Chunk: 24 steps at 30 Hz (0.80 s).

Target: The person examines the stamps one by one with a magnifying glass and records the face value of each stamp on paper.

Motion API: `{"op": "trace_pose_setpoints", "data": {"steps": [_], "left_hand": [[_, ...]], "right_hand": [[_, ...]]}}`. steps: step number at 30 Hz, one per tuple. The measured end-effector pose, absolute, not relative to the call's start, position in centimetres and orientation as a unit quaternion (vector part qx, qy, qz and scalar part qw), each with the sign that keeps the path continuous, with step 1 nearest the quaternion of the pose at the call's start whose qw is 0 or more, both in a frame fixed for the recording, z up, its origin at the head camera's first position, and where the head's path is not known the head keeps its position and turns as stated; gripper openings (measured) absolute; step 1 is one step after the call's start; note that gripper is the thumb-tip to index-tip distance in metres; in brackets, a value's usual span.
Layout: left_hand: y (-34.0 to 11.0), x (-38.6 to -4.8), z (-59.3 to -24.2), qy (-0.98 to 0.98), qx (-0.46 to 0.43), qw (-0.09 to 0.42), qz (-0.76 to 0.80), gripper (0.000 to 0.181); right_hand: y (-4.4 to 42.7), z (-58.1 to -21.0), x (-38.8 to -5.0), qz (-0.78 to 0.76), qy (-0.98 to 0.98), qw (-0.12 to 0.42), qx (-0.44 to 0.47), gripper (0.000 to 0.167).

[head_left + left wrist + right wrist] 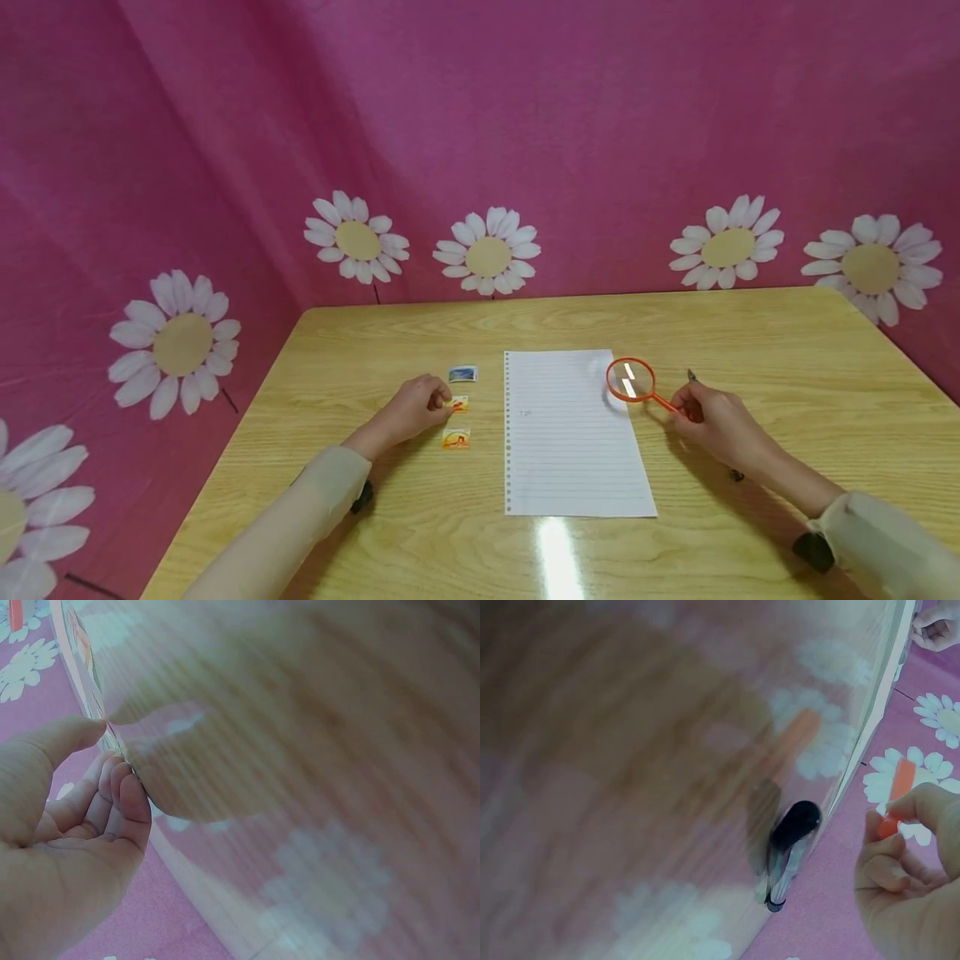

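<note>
Overall, magenta cloth [480, 108] printed with big white daisies hangs behind and beside a wood-grain table [360, 342], whose glossy top mirrors the flowers and shows bright glare near the front. On it lies a lined sheet of paper [577, 458], holes down its left edge, a tiny jotting too small to read; light and limp, it should crease easily. A person's left hand [411, 408], fingers curled, touches the left edge of a small yellow middle stamp [461, 404]; whether it pinches that edge, I cannot tell. The right hand [723, 421] grips the red handle of a magnifying glass [631, 382], its round lens over the sheet's upper right edge; it looks light and stiff, best held by the handle to spare the lens. A black-ended pen [796, 825] lies beneath that hand. Smallest, left of the paper, a blue stamp [462, 374] sits beyond the middle one and an orange stamp [456, 439] nearer; such thin slips likely bend readily and cling to the smooth top, so an edge seems the place to lift.
</note>
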<state>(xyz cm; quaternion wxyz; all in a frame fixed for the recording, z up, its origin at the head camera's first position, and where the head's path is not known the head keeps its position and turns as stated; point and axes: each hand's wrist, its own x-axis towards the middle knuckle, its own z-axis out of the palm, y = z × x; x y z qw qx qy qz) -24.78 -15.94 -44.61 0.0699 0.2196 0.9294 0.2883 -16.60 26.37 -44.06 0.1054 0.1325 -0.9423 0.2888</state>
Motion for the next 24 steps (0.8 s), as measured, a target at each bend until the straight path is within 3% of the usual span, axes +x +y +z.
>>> {"op": "trace_pose_setpoints", "data": {"steps": [10, 24], "left_hand": [[-16.1, -24.8, -44.7, 0.931, 0.231, 0.057, 0.277, 0.011], [-16.1, -24.8, -44.6, 0.929, 0.216, 0.076, 0.290, 0.011]], "right_hand": [[26.2, -44.5, -17.3, 0.279, -0.921, 0.172, 0.210, 0.017], [25.8, -44.5, -18.0, 0.272, -0.918, 0.171, 0.232, 0.021]]}}
